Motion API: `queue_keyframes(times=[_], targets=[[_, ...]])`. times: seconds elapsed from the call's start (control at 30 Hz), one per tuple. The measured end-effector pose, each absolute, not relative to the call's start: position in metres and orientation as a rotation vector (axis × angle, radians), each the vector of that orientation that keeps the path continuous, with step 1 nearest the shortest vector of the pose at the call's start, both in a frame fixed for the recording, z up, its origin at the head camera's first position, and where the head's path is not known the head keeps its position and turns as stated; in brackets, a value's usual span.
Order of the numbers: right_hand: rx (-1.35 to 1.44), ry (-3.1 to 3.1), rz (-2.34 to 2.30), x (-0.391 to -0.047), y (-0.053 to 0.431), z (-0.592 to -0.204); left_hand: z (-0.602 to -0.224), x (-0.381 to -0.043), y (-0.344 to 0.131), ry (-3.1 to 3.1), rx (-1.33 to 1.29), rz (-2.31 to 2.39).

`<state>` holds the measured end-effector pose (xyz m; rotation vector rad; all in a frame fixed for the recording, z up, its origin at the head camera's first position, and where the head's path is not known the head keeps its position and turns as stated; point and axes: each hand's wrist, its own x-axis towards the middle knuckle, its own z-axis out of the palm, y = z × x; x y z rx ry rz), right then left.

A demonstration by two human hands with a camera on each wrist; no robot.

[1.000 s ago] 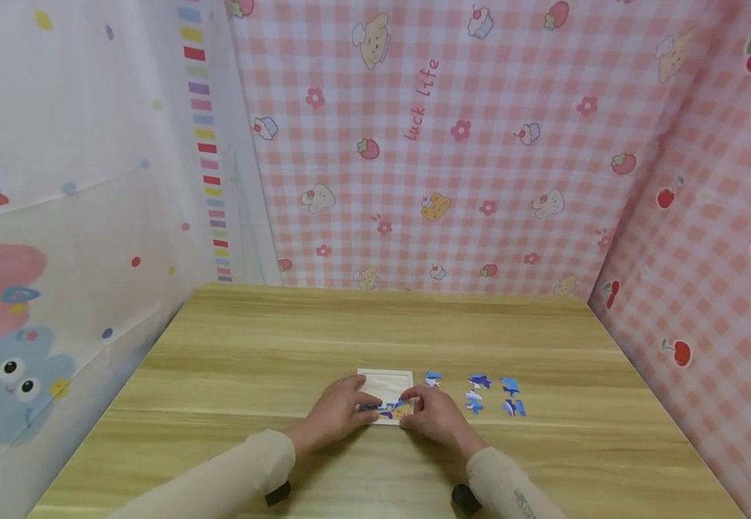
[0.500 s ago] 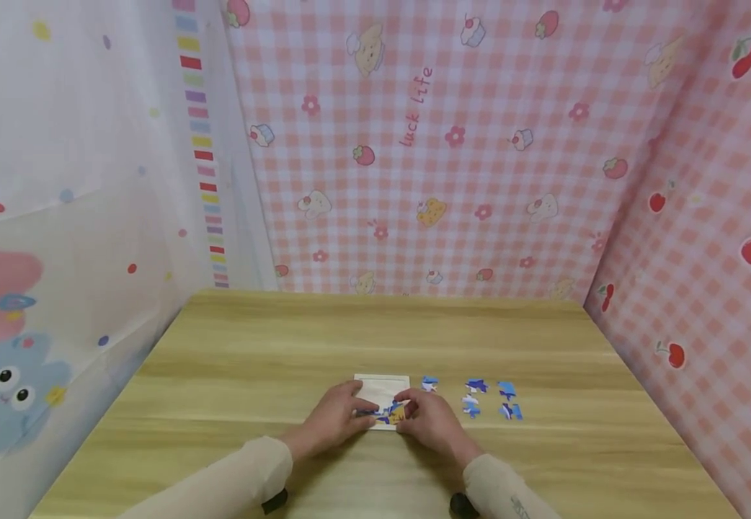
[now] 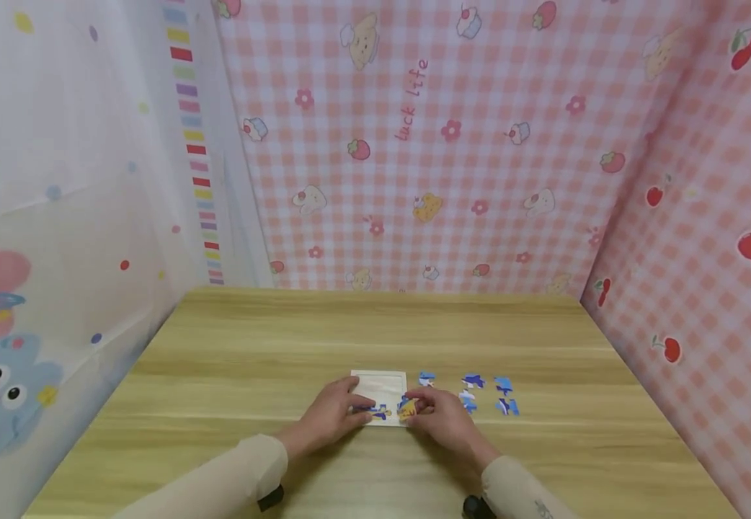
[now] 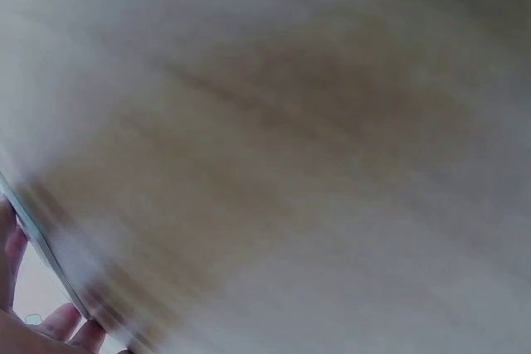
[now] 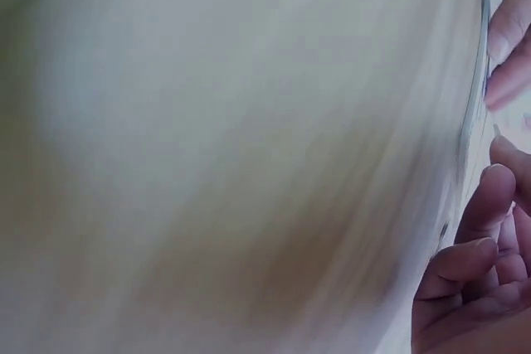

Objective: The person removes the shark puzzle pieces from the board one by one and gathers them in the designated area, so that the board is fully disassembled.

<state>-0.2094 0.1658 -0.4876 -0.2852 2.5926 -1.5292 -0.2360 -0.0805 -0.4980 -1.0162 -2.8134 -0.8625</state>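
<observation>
A white puzzle frame (image 3: 378, 386) lies on the wooden table, a few blue and yellow pieces (image 3: 382, 412) along its near side. My left hand (image 3: 331, 417) rests at the frame's left side, its fingers reaching over the rim onto the near-left pieces. Between thumb and fingers, my right hand (image 3: 445, 424) pinches a yellow and blue jigsaw piece (image 3: 407, 409), tilted up at the frame's near-right corner. In the right wrist view the right hand's fingers (image 5: 465, 267) are bent, and the piece is mostly hidden there. The left wrist view shows only some fingertips (image 4: 62, 321) at the frame's edge.
Several loose blue jigsaw pieces lie right of the frame, among them one by its far corner (image 3: 427, 378), one farther right (image 3: 473, 380) and one at the near right (image 3: 507, 406). Patterned cloth (image 3: 388, 166) hangs behind the wooden table (image 3: 272, 324) and at both sides.
The right hand has moved slightly right and lifted the yellow and blue piece out of line with the others, leaving a gap beside them. The left hand stays at the frame.
</observation>
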Motion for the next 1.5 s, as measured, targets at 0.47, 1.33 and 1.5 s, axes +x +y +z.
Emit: queue_keyframes(times=[0.47, 1.33, 1.5], targets=[[-0.310, 2.366, -1.605, -0.192, 0.251, -0.490, -0.495, -0.232, -0.091, -2.820, -0.970, -0.930], [-0.182, 2.672, -1.339, -0.176, 0.335, -0.484, -0.492, -0.234, -0.084, -2.800, -1.003, -0.829], [-0.123, 2.714, -1.328, -0.173, 0.327, -0.481, -0.492, -0.236, -0.079, -2.794, -1.008, -0.813]])
